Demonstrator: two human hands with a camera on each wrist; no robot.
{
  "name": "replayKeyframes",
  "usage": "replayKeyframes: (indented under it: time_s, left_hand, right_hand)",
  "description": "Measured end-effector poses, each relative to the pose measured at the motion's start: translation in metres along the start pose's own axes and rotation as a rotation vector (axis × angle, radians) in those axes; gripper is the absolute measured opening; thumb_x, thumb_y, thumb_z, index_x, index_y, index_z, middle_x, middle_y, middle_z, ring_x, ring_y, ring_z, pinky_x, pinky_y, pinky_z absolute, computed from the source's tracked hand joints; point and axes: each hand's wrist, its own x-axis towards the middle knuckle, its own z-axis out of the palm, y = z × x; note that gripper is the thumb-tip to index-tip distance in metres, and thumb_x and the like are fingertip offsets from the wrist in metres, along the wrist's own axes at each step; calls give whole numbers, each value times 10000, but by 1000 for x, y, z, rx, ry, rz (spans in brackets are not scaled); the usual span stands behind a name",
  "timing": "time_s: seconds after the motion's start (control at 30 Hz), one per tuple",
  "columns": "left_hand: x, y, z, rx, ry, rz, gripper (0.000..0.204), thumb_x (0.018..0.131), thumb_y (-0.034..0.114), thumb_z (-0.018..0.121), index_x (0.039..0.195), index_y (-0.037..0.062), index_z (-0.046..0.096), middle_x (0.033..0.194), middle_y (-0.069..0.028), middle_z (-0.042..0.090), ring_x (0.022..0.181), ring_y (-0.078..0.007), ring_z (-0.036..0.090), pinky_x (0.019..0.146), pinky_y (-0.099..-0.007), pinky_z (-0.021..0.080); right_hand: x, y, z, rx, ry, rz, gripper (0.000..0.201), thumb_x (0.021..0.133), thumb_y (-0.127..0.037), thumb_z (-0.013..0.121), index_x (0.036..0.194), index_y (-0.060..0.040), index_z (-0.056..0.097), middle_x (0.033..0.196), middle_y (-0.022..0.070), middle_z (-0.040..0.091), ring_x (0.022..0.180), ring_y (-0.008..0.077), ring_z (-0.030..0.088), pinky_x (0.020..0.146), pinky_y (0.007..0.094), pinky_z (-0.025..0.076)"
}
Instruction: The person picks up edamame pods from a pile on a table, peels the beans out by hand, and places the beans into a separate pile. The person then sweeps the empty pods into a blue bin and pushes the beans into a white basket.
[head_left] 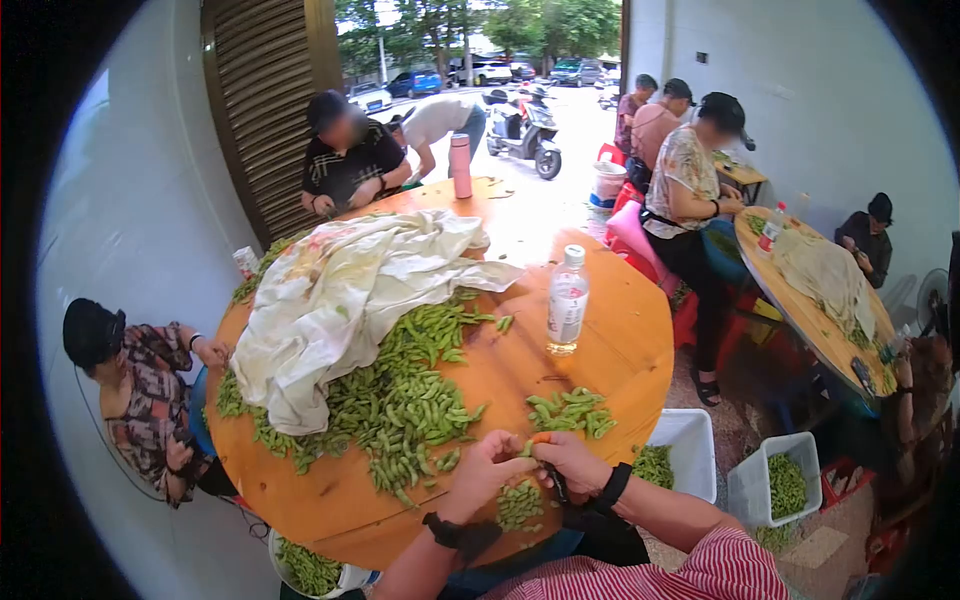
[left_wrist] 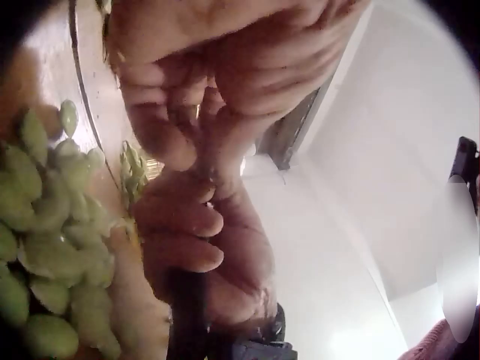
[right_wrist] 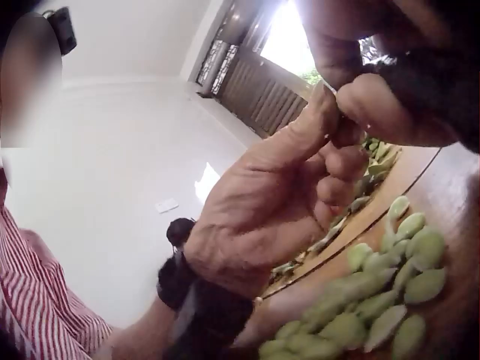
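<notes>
Close to the near edge of the round wooden surface (head_left: 620, 350), the left hand (head_left: 487, 476) pinches a green pod (head_left: 527, 450) at its fingertips, and the right hand (head_left: 574, 466) meets it there, fingers curled round a dark object (head_left: 558, 486) whose exact shape is hard to tell. Just below the hands lies a small pile of shelled beans (head_left: 520, 506). Beyond the right hand sits a small cluster of pods (head_left: 572, 413); a larger heap of pods (head_left: 420, 405) spreads to the left, partly under a stained white cloth (head_left: 340, 300). A clear bottle (head_left: 568, 305) stands upright beyond the cluster.
</notes>
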Motion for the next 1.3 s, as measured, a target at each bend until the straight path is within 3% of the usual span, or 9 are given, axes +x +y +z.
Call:
replayKeyframes:
  time_s: [0.23,0.3,0.4,0.5,0.53,0.77,0.83,1.0,1.3]
  left_hand:
    - [1,-2,1,17,38,53,172,907,101,637,1021,-2,560,805,-30,612,633,-83,577,552,-228,482]
    - [1,-3,0,4,52,48,167,921,116,620,1018,-7,562,805,-39,618,631,-92,587,555,-233,491]
    - [4,-7,-3,-62,44,12,164,941,129,584,1024,-11,572,811,-24,611,660,-96,593,594,-249,495]
    - [4,-7,-1,34,66,35,218,969,199,554,1012,-13,580,759,-30,608,609,-97,587,557,-236,495]
    - [4,-7,0,60,43,19,222,972,206,548,1019,-9,582,752,-26,606,607,-95,587,559,-236,495]
    - [1,-1,3,212,-6,-89,224,978,183,504,1090,-2,562,800,-9,596,667,-79,595,609,-240,495]
    - [3,-12,2,230,-22,-52,207,972,165,503,1085,-1,553,796,-14,589,665,-80,589,605,-236,489]
    - [5,-19,1,188,-23,-6,180,943,81,485,1089,-13,532,799,-36,579,645,-94,566,597,-240,484]
    - [5,-14,2,206,37,2,230,913,5,451,1127,-21,531,891,-62,640,690,-102,601,624,-241,507]
  right_hand:
    - [0,1,-4,-298,55,-181,179,884,-130,571,1006,-3,597,712,-20,573,576,51,527,497,215,433]
    - [9,9,-7,-629,157,-504,170,861,-132,590,961,4,609,656,35,579,553,105,538,519,268,440]
    - [-4,-8,0,-927,218,-589,101,856,-87,589,888,5,615,646,30,577,566,63,497,515,252,417]
    - [-8,-12,-1,-947,191,-595,106,840,-93,611,865,9,616,617,44,558,571,76,500,521,265,421]
    - [-8,-13,-3,-989,172,-576,172,817,-124,620,931,5,616,631,151,575,546,222,568,536,339,444]
    - [-13,-9,-4,-948,229,-466,224,824,-218,681,855,1,643,605,139,585,540,213,592,522,336,444]
    - [-11,-8,-6,-955,220,-500,220,832,-211,691,846,0,631,569,15,551,517,82,526,478,272,415]
    - [-14,-12,-2,-1098,193,-588,237,834,-224,662,837,9,617,643,191,600,574,302,622,526,370,460]
    - [-4,-18,-15,-1125,272,-597,173,818,-167,660,849,1,633,663,190,618,575,293,629,540,356,470]
